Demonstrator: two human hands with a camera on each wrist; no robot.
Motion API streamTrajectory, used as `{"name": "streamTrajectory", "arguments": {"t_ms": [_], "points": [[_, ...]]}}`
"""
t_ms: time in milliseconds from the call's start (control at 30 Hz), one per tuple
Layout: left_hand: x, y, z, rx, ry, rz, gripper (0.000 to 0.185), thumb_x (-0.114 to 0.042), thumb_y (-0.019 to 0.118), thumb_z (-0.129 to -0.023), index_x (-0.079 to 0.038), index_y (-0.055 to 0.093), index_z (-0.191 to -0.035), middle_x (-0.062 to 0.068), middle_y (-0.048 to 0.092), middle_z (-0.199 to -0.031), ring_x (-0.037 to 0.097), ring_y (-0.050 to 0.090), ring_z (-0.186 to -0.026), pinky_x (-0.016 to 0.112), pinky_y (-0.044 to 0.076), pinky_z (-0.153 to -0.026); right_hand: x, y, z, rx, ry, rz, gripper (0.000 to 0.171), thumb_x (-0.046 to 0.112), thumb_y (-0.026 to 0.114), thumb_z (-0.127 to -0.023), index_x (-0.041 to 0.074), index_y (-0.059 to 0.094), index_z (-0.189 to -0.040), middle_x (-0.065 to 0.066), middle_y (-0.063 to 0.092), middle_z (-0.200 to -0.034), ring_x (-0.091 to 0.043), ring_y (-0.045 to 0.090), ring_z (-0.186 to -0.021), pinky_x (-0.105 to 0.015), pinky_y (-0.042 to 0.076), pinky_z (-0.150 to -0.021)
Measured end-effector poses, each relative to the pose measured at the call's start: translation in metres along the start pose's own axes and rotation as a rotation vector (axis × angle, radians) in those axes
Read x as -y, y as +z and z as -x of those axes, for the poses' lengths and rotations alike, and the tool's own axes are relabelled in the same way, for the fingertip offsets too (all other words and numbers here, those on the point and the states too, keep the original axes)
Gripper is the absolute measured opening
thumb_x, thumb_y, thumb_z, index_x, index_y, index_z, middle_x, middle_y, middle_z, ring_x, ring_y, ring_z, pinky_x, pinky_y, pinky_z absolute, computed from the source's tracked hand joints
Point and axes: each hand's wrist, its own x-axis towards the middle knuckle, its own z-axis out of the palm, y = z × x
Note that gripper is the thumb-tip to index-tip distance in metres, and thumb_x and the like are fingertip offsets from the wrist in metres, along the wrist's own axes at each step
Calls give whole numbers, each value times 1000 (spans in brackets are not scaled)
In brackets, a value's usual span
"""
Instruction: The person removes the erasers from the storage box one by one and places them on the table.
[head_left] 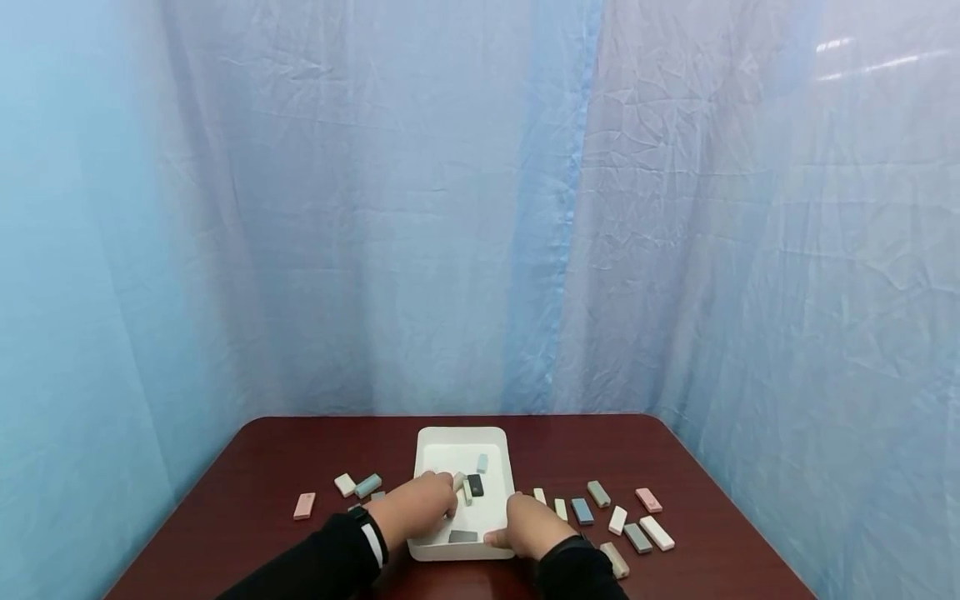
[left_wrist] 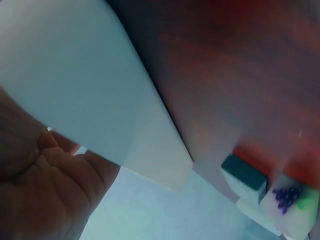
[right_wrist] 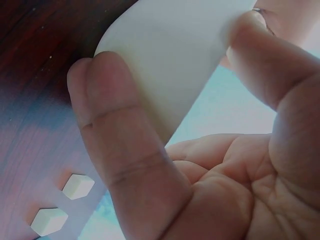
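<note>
A white tray sits mid-table with a few small blocks inside: a dark one, a light blue one and a grey one. My left hand reaches over the tray's left rim, fingertips beside a pale block; whether it pinches anything is hidden. In the left wrist view the tray's outer wall covers the fingers of that hand. My right hand grips the tray's near right corner. The right wrist view shows that hand with thumb and finger clamped on the tray's wall.
Several loose blocks lie on the dark red table: a pink one, a white one and a blue one on the left, and a green one and a pink one among those on the right. Blue curtains hang behind.
</note>
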Motion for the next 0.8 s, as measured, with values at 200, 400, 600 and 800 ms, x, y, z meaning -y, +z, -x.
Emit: {"name": "streamTrajectory", "arguments": {"t_ms": [200,400,600,800], "points": [[-4,1,7,14,44,35,16,-8,79,-91,-23,80,-92,-5,62,-93,6,55,-77,27,54,-74,-2,1,-1,14,9,6,38,33,81,-96,-3,69,-100,-11,63,-80,-26,58,-71,-43,47,-71],[-7,5,8,-21,68,27,20,-10,80,-92,-28,81,-101,-6,63,-93,7,56,-77,26,51,-70,-3,1,0,22,14,-17,35,32,80,-97,-1,68,-97,-11,60,-77,-26,57,-68,-43,45,-70],[-7,4,5,2,72,15,14,-10,81,-89,-24,82,-91,-7,66,-81,3,55,-68,23,50,-63,-4,1,-1,23,8,-29,36,33,80,-97,-1,69,-99,-11,61,-78,-26,57,-69,-42,45,-70],[4,-8,11,-42,108,152,18,-3,80,-84,-18,85,-91,-10,71,-78,1,55,-68,20,45,-62,-3,-1,0,3,3,-23,38,32,81,-96,-3,69,-101,-11,62,-78,-26,57,-69,-43,45,-69]]}}
